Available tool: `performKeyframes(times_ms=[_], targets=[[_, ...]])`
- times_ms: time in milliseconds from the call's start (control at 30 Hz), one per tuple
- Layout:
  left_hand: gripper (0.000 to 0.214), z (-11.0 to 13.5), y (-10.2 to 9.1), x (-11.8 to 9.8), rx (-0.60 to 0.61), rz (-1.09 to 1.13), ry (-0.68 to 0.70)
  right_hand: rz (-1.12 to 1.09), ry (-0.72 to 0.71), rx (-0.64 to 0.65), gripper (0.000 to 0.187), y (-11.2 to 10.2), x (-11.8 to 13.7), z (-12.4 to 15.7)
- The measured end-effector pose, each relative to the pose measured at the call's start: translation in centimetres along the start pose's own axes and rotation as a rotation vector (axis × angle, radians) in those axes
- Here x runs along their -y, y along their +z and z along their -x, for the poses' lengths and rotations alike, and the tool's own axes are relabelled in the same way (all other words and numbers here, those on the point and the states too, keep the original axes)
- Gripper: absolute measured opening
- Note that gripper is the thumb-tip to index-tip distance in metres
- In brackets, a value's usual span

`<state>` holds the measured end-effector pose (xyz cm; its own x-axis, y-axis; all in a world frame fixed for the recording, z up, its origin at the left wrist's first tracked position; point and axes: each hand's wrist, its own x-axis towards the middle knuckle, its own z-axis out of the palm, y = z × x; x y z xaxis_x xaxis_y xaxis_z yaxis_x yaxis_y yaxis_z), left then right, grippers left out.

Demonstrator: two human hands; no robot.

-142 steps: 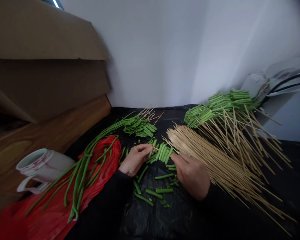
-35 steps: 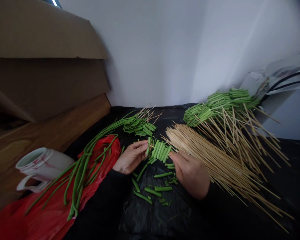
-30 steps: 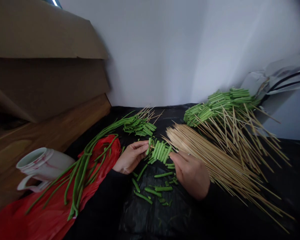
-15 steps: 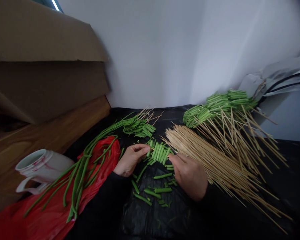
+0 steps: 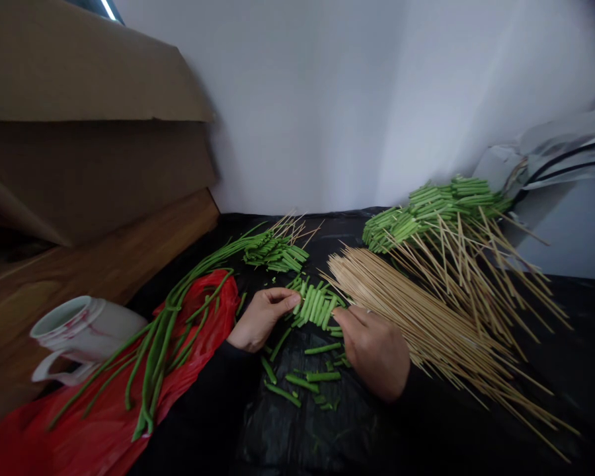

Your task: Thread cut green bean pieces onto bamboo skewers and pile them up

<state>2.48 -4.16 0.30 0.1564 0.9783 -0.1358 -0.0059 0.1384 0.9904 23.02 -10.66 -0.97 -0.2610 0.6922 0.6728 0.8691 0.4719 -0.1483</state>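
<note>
Cut long bean pieces (image 5: 318,304) lie side by side in a row between my hands, apparently strung on a skewer. My left hand (image 5: 265,317) pinches the row's left end between thumb and fingers. At the right end, my right hand (image 5: 374,347) has its fingers closed on the row; its fingertips are partly hidden. Under and in front of the row, loose bean pieces (image 5: 323,377) are scattered on a black plastic sheet (image 5: 297,443). Beside my right hand lies a thick bundle of bamboo skewers (image 5: 406,297).
Whole long beans (image 5: 163,344) rest across a red plastic bag (image 5: 198,370) at left, near a white mug (image 5: 96,330). Filled skewers form a small pile (image 5: 275,252) behind and a large pile (image 5: 436,208) at right. A cardboard box (image 5: 94,158) stands back left; a white wall (image 5: 317,112) closes the back.
My left fingertips have shifted slightly right, against the leftmost bean piece; a short light tip that showed beside them is now covered. My right hand has barely moved.
</note>
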Motion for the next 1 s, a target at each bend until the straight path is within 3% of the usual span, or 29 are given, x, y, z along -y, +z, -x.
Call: performKeyframes(times_ms=[267, 567, 767, 900, 1000], targets=[[0.026, 0.3, 0.5, -0.2, 0.033, 0.101, -0.060, -0.004, -0.009, -0.012, 0.025, -0.1, 0.1, 0.0], [0.031, 0.0, 0.5, -1.0, -0.022, 0.040, 0.038, 0.017, -0.011, -0.019, 0.025, -0.1, -0.7, -0.3], [0.033, -0.3, -1.9, -1.6, -0.256, -0.503, 0.215, 0.016, -0.005, -0.024, 0.026, -0.1, -0.9, -0.2], [0.024, -0.3, -3.0, -1.1, -0.248, -0.862, 0.265, 0.016, -0.010, -0.002, 0.026, -0.1, -0.9, -0.2], [0.019, -0.3, -3.1, -0.9, -0.227, -0.945, 0.271, 0.022, -0.016, -0.002, 0.027, -0.1, -0.8, -0.2]])
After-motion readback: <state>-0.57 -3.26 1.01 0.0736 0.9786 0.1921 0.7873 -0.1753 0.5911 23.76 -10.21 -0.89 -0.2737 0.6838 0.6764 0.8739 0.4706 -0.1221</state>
